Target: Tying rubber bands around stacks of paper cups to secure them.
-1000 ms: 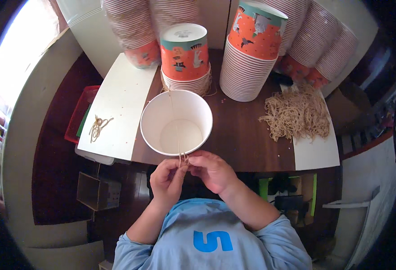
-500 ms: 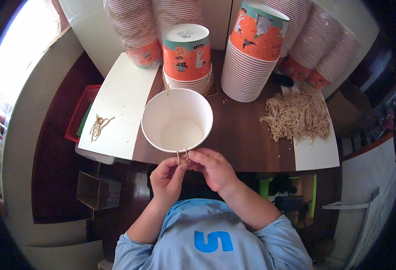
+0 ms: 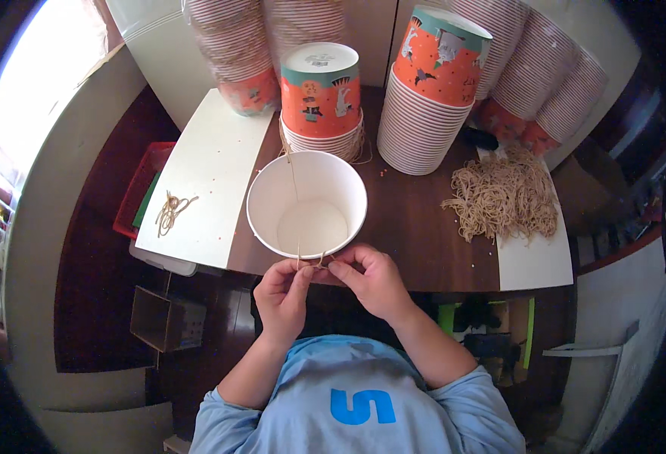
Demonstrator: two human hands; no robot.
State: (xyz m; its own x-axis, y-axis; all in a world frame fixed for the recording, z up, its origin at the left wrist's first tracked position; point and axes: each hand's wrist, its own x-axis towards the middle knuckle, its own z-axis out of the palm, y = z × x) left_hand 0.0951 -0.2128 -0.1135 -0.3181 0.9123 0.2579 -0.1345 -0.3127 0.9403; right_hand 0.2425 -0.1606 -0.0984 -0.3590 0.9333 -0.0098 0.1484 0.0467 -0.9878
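Head view: our left hand [image 3: 282, 299] and right hand [image 3: 374, 284] nearly meet, fingers curled, each pinching tan cord [image 3: 322, 262] between thumb and forefinger. At 12 o'clock the white bucket [image 3: 264, 200] stands mouth up, its near rim just beside our fingertips, close to the near edge of the bench [image 3: 416, 250]. Dark wood gives us room at 2 o'clock, as far as the tangled cord heap [image 3: 507, 193]; cord loops [image 3: 170, 214] lie at 10. Beyond the bucket, it partly covers an orange-topped stack [image 3: 321, 102]. Wrapped stacks [image 3: 231, 45] at 11 are cut off above. Our fingers hide the cord's crossing.
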